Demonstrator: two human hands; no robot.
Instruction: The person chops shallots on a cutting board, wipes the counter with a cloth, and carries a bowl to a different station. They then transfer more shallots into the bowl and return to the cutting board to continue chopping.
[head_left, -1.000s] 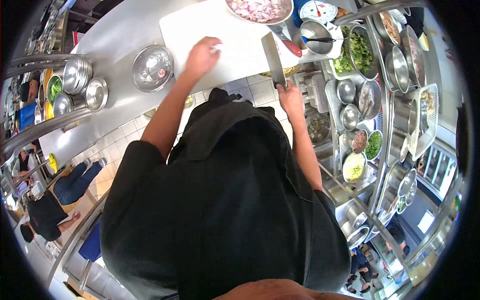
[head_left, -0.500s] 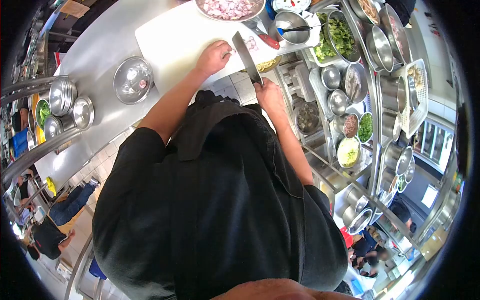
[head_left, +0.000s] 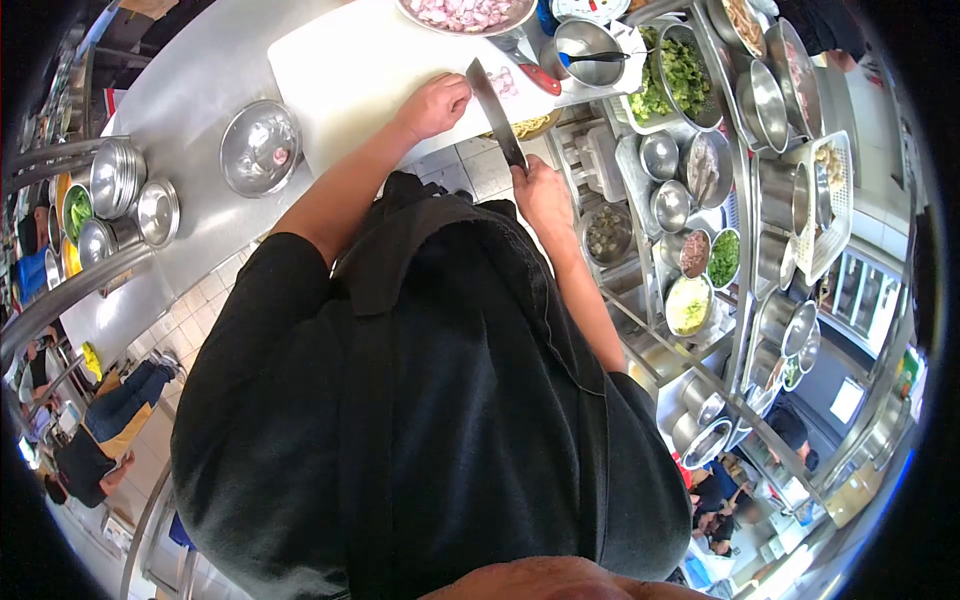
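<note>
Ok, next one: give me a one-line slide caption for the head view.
Right hand grips a cleaver, blade over the white cutting board beside the curled left hand.

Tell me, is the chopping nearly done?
Partly. Done: the bowl at the far edge of the board is heaped with pink chopped onion, and a few cut bits lie by the blade. In hand: the right hand grips the knife, its blade down beside the curled left hand. What that hand steadies is hidden, so how much is left cannot be told.
</note>
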